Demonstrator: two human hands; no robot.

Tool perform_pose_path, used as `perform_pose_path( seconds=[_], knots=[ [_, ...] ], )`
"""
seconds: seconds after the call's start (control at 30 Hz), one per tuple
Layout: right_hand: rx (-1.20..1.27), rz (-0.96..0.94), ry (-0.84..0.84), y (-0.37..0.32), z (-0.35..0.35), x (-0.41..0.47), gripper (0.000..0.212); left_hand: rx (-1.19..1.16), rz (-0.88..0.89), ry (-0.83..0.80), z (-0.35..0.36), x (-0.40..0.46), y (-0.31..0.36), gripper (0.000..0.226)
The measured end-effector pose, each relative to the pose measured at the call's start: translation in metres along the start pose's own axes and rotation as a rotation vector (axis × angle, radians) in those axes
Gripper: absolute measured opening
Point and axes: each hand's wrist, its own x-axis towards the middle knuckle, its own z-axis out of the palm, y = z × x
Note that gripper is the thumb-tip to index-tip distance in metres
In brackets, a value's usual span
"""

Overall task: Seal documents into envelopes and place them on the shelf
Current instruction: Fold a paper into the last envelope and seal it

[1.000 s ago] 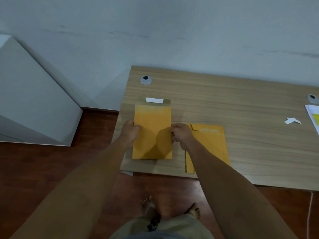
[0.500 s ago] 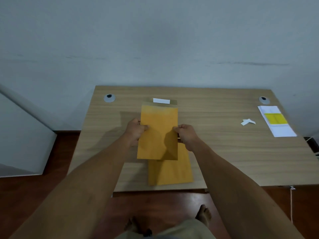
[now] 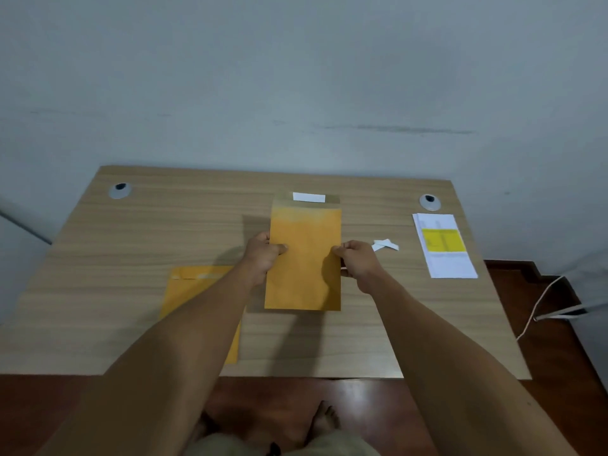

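I hold an orange-brown envelope point(image 3: 304, 258) upright above the wooden desk point(image 3: 131, 232). Its flap at the top is open, with a white adhesive strip point(image 3: 308, 197) showing. My left hand point(image 3: 263, 255) grips its left edge, thumb on the front. My right hand point(image 3: 357, 263) grips its right edge the same way. A second orange envelope point(image 3: 194, 291) lies flat on the desk to the left, partly hidden under my left forearm. A white document with a yellow block point(image 3: 442, 245) lies at the desk's right side.
Small white paper scraps point(image 3: 385, 245) lie just right of my right hand. Two grey cable grommets point(image 3: 120, 190) point(image 3: 429, 201) sit at the desk's back corners. A white cable point(image 3: 539, 301) runs over the red-brown floor at the right. My bare feet show below the desk edge.
My view has swung to the right along the desk, with the held envelope carried along. The flat envelope now lies to the left of the held one, and the whole white document has come into view.
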Motion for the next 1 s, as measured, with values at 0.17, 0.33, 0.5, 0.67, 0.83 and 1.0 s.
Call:
perform_pose_path(
  seconds=[0.17,0.33,0.5,0.67,0.83,1.0],
  knots=[
    [-0.010,0.034,-0.039,0.013,-0.050,0.010,0.016,0.022,-0.001,0.005,0.048,-0.008,-0.004,0.029],
    [-0.034,-0.028,0.002,0.013,-0.060,0.019,0.039,0.040,0.004,-0.016,0.061,-0.004,-0.006,0.030],
    [-0.347,-0.319,0.147,-0.016,-0.060,0.041,0.080,0.131,0.007,-0.126,0.051,0.004,-0.003,0.034],
    [-0.705,-0.356,-0.136,-0.042,-0.058,0.044,0.017,0.239,0.072,-0.250,0.042,0.016,0.008,0.038],
    [-0.478,-0.236,-0.073,-0.021,-0.051,0.043,0.015,0.521,0.191,-0.122,0.040,0.042,0.009,0.060],
    [-0.294,-0.044,0.065,0.022,-0.054,0.046,0.008,0.991,0.253,-0.020,0.040,0.053,-0.025,0.078]
  ],
)
